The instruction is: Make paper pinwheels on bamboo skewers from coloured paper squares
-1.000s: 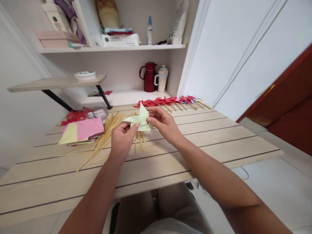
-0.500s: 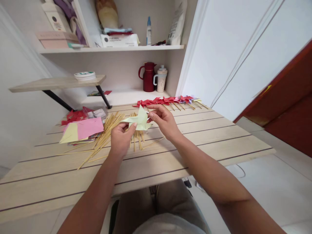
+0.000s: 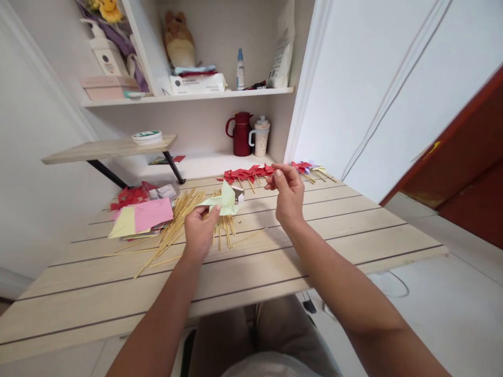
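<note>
My left hand (image 3: 199, 230) pinches a pale green paper pinwheel (image 3: 225, 202) between thumb and fingers, above the table. To its right, my right hand (image 3: 290, 189) is raised and apart from the paper. Its thumb and fingertips are drawn together; whether something small is between them cannot be made out. Under and beside my left hand lie many thin wooden sticks (image 3: 170, 229). Just behind the pinwheel sits a small dark and white item (image 3: 239, 195), partly hidden. Red paper pinwheels (image 3: 245, 174) on sticks lie in a row along the table's back edge, partly behind my right hand.
Pink and yellow paper sheets (image 3: 154, 214) lie at the left, near red paper (image 3: 131, 197) and a plastic bag. A small raised shelf (image 3: 110, 148) carries a tape roll (image 3: 146, 137). A red jug (image 3: 241, 135) and a cup (image 3: 260, 139) stand at the back of the table (image 3: 251, 272).
My right hand has drawn away from the pinwheel to the right. My left hand still holds the pinwheel. The view has tilted upward a little, showing more of the upper shelf.
</note>
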The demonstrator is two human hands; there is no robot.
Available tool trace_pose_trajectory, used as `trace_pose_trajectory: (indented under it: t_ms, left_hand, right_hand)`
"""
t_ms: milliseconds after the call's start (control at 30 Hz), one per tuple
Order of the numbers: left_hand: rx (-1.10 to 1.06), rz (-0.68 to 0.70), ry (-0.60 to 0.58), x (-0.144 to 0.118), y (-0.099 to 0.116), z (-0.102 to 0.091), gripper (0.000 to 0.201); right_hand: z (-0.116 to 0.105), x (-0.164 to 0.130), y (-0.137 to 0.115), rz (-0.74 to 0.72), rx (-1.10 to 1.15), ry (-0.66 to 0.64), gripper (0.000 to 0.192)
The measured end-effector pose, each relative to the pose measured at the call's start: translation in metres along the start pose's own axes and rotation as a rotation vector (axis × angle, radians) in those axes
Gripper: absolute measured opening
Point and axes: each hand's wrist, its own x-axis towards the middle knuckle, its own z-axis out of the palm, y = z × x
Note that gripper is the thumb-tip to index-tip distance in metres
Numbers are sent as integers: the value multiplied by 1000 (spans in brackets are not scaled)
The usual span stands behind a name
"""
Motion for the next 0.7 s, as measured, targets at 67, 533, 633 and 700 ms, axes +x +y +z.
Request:
trace_pose_trajectory:
  t_ms: [67,533,633,700]
  left_hand:
    - [-5,-9,2,0,1,0,31]
    - [-583,-174,92,43,59,-14,17]
    - [-606,-271,104,49,66,-9,13]
    - [-593,-278,88,48,64,-4,12]
  right_hand:
    - [0,0,0,-19,4,2,20]
    - [6,-9,-12,-6,32,-150,20]
    - [6,-11,-13,41,56,-207,21]
    - [6,-10,-13,97,43,-233,23]
